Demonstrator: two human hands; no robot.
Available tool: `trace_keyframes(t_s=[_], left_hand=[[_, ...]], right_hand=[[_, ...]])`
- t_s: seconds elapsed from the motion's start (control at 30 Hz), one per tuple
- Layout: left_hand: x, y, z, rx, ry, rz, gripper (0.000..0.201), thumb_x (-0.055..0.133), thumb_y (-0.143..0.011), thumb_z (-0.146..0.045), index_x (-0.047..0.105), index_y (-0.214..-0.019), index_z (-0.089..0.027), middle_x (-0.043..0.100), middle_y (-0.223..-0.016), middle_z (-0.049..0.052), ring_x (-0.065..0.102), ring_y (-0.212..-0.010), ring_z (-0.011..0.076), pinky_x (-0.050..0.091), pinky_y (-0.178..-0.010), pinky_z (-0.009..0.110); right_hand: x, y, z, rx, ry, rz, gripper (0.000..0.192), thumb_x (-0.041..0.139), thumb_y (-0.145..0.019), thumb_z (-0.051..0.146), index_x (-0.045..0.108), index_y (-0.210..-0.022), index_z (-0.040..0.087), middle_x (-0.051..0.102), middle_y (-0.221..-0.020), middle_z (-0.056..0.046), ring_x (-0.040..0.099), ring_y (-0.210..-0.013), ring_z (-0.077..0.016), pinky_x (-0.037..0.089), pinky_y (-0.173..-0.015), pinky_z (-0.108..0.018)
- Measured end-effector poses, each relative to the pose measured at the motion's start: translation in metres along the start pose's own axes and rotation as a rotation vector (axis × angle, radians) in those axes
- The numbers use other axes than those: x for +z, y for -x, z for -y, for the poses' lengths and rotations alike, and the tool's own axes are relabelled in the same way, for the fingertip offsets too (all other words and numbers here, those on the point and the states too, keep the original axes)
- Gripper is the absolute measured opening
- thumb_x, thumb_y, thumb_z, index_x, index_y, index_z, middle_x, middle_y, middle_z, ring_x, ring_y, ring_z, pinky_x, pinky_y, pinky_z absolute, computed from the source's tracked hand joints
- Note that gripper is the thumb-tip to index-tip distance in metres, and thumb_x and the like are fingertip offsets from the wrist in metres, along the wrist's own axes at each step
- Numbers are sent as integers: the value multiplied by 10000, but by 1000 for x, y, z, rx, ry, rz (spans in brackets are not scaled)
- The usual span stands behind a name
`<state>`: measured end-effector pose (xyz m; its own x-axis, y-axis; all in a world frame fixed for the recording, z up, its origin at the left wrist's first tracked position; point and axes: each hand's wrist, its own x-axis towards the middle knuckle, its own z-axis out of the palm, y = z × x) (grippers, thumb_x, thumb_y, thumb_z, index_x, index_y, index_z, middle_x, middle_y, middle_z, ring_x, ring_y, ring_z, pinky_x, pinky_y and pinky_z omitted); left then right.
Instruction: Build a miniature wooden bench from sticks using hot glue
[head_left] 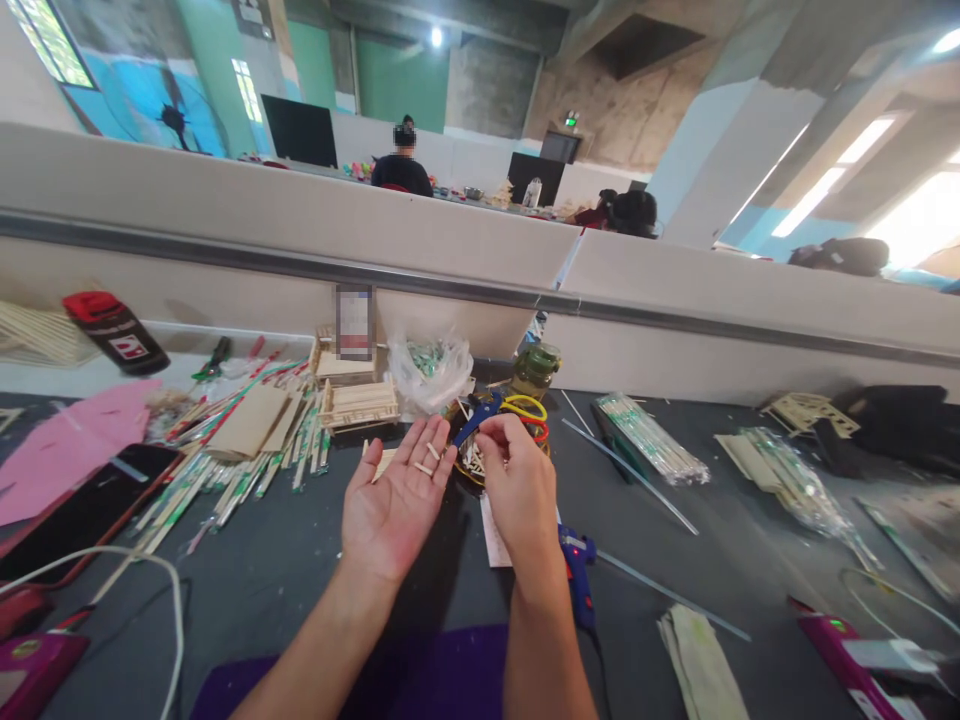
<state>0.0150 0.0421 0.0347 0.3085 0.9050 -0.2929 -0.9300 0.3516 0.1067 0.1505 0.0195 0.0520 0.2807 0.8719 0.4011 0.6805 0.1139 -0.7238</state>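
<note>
My left hand (396,500) is turned palm up, fingers extended, with short wooden sticks (427,465) lying across the fingers. To its right, my right hand (517,485) is closed in a pinch above a round basket (463,476). Whatever sits between those fingertips is too small to make out. More short wooden pieces fill the basket, partly hidden by my hands. Across it rest scissors (525,406) with yellow and orange loops and a blue part. Beside my right wrist lies a blue glue gun (577,575) with a clear glue stick at its rear.
Bundled sticks (652,438) in plastic lie right; loose wrapped sticks (300,440) and small wooden models (360,404) lie left. A plastic bag (429,370) and green jar (537,370) stand behind. A phone (82,510) and white cable are at left. Other people sit beyond the partition (465,230).
</note>
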Motion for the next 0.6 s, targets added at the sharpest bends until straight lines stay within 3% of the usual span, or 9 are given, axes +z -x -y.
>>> trace_keyframes(t_s=[0.1, 0.23, 0.33, 0.6], left_hand=[[-1, -1, 0, 1, -8, 15, 529, 309, -965, -354, 422, -1425, -119, 539, -1376, 220, 526, -1274, 302, 538, -909, 492], [1, 0, 0, -9, -32, 27, 496, 295, -971, -341, 468, -1396, -153, 533, -1392, 195, 533, -1270, 277, 558, -863, 412], [2, 1, 1, -3, -61, 10, 501, 297, -974, -339, 477, -1384, -115, 548, -1375, 199, 539, -1265, 262, 570, -825, 351], [-2, 4, 24, 68, -23, -142, 433, 401, -951, -267, 542, -1307, -66, 627, -1268, 191, 595, -1196, 226, 530, -934, 292]], right_hand=[[0, 0, 0, -2, -16, 106, 159, 525, -916, 287, 660, -846, 240, 684, -746, 9, 616, -684, -157, 402, -641, -246], [8, 3, 4, -97, 68, 193, 136, 556, -907, 250, 676, -849, 226, 682, -829, -19, 611, -783, -170, 404, -695, -255], [16, 4, 6, -94, 179, 223, 127, 575, -900, 248, 675, -831, 211, 674, -832, -39, 604, -795, -181, 401, -695, -265], [19, 5, 9, -141, 502, 346, 188, 487, -918, 196, 669, -875, 183, 681, -857, -82, 608, -808, -203, 359, -663, -283]])
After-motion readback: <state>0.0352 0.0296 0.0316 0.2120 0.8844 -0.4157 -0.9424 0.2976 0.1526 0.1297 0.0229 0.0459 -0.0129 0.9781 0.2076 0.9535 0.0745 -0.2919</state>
